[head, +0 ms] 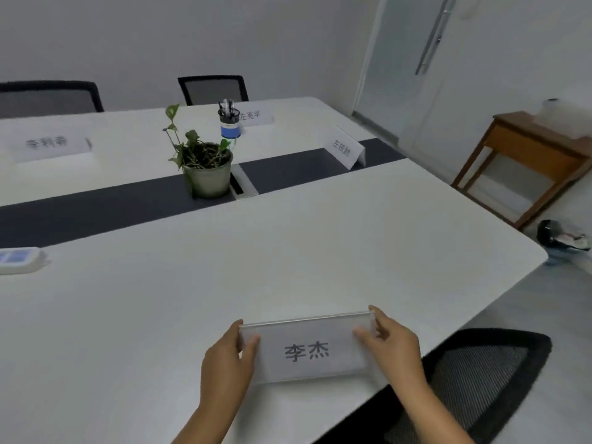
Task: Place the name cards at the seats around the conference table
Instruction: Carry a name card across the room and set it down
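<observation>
Card in hand: both hands are holding a clear card over the near edge of the tabletop, printed face toward the wearer.
Left hand: grip is pinching the card's left end, thumb on the front face, fingers behind.
Right hand: grip is pinching the right end the same way, thumb lying on the front, fingers curling round the back edge.
Card contact: cannot tell whether its base is touching the tabletop or hanging just above it.
Seat being served: near chair is sitting just right of the card, so this placement looks to be for that seat.
Done so far: three cards are standing placed: far-left card before the left chair, far card before the far chair, end card at the right end on the dark strip.
Left to do: this card is not yet released; judging by the layout, near-side seats to the left, out of view, may be waiting too.
Progress guess: past halfway, likely.
Other items: plant, pen cup, white device at left edge, side table by the wall.
</observation>
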